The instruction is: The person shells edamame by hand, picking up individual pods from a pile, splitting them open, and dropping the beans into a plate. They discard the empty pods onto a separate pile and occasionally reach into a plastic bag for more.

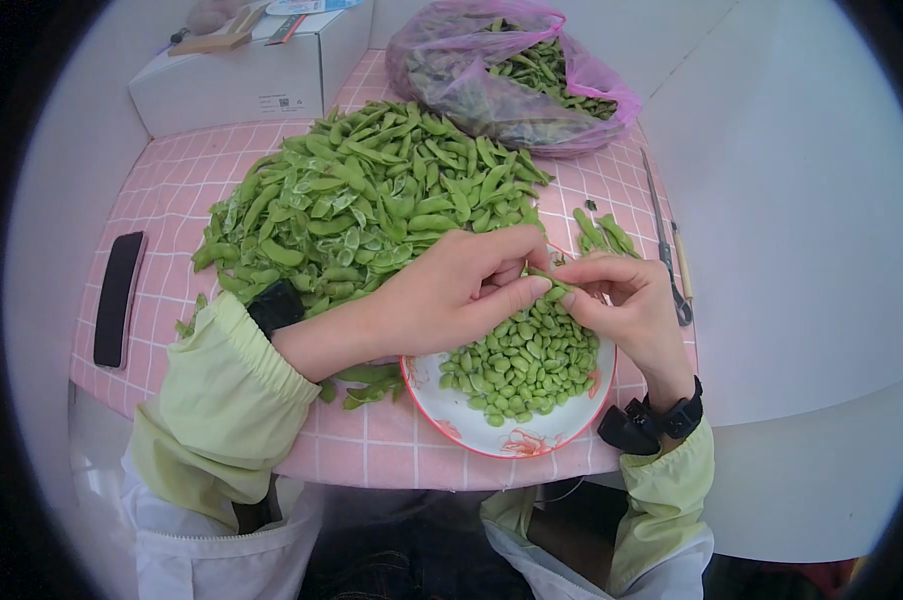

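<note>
Over the plate, my left hand (487, 285) and my right hand (617, 290) meet, fingers closed on one green edamame pod (550, 284). Thumbs and forefingers pinch it from both sides; part of the pod is hidden by the fingers. Below them, a white plate (452, 425) with a red rim and flower print carries a heap of shelled green beans (522, 365). Beside my left forearm rises a big pile of pods (372, 190), some of them split and pale inside.
A pink plastic bag (452, 70) of pods stands at the back, left of it a white box (237, 85). A phone (120, 300) lies at the left. On the right are scissors (664, 235), a thin stick (682, 260) and a few pods (604, 235) on the checked cloth (362, 445).
</note>
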